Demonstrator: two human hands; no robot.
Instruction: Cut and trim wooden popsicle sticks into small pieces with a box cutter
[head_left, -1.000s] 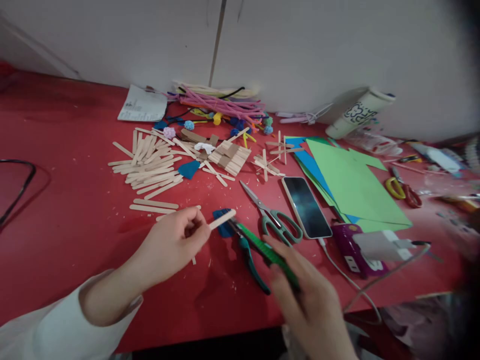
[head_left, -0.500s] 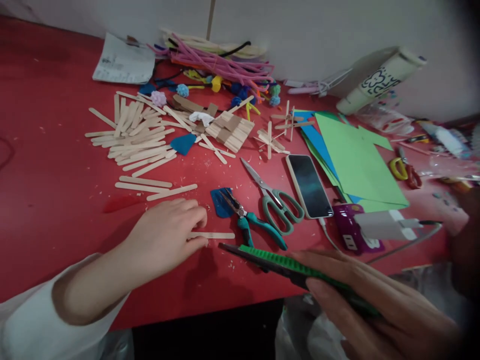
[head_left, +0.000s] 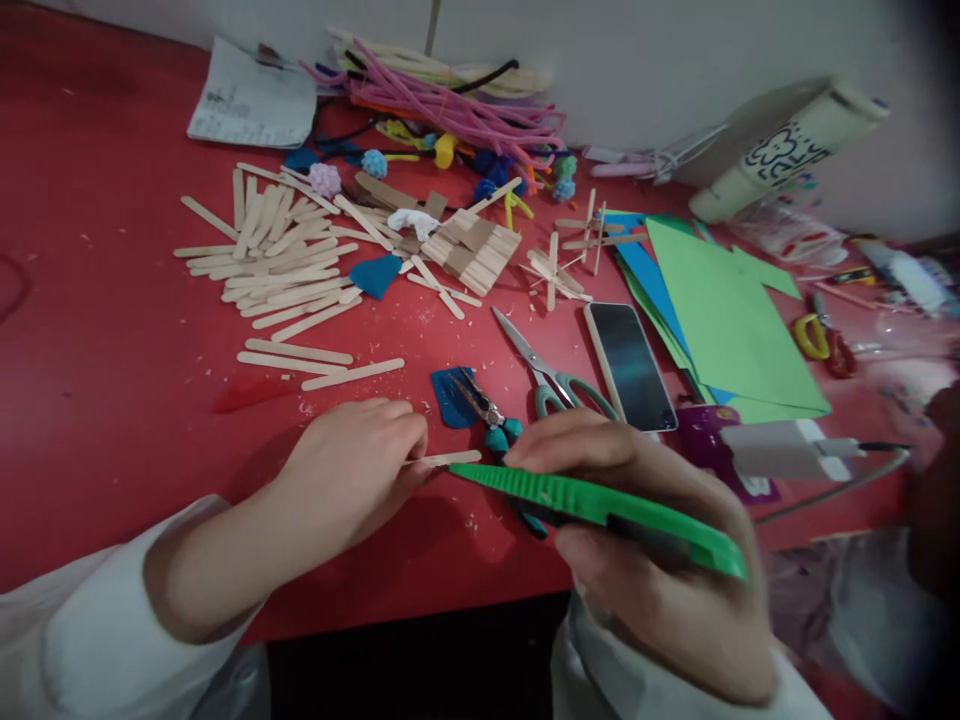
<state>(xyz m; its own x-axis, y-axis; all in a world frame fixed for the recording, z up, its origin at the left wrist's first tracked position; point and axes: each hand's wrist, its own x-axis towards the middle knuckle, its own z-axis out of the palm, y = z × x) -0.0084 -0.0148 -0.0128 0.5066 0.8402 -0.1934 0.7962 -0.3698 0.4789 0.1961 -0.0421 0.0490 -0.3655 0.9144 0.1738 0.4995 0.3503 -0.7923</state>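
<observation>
My left hand [head_left: 356,465] is closed on one end of a wooden craft stick [head_left: 461,458] near the front of the red table. The stick's other end points right, out of the fingers. In my right hand [head_left: 667,490] is a green utility knife [head_left: 592,499], its tip at the stick close to the left fingers. How far the blade is out cannot be seen. Beyond the knife lie needle-nose pliers [head_left: 491,418], partly hidden, on a blue scrap of paper [head_left: 448,398]. Scissors [head_left: 531,358] lie behind them, their handles partly covered by my right hand.
A pile of craft sticks [head_left: 277,265] spreads at the left rear. Pipe cleaners [head_left: 465,105] lie along the wall. To the right are a phone [head_left: 631,365], green paper sheets [head_left: 735,320] and a white charger [head_left: 784,448] with a cable. A pale bottle [head_left: 787,150] leans at the back.
My right hand has moved left and turned the knife, bringing its tip to the craft stick. My left hand keeps its hold on the stick. The view has shifted slightly.
</observation>
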